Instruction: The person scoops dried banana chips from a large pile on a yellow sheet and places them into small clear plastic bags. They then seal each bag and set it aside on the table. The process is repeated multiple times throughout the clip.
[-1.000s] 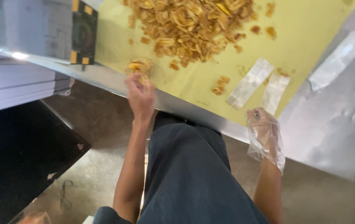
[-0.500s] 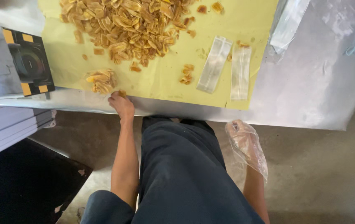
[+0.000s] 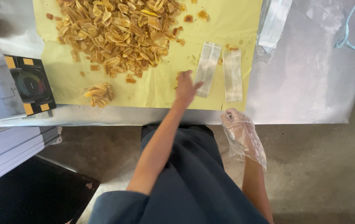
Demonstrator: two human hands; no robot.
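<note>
Left hand [image 3: 185,88]: bare, fingers spread and released, grasping nothing, reaching over the near part of the yellow sheet [image 3: 235,20], fingertips just beside the near end of the left clear pouch [image 3: 207,68]. Right hand [image 3: 239,128]: inside a loose clear plastic glove, at the near table edge below the right clear pouch [image 3: 232,75]; grasp cannot be told through the crumpled glove. Two clear pouches: empty, flat, side by side on the sheet, narrow gap between. Fried chip heap [image 3: 117,31]: golden, large, spread across the far left of the sheet, well apart from both hands. Small chip pile [image 3: 98,93]: separate, near left edge of the sheet. Steel table [image 3: 310,83]: grey, under the sheet. Black-and-yellow device [image 3: 31,84]: left end of table. Blue-strapped item [image 3: 349,37]: far right. Dark trousers [image 3: 190,182]: below, near.
</note>
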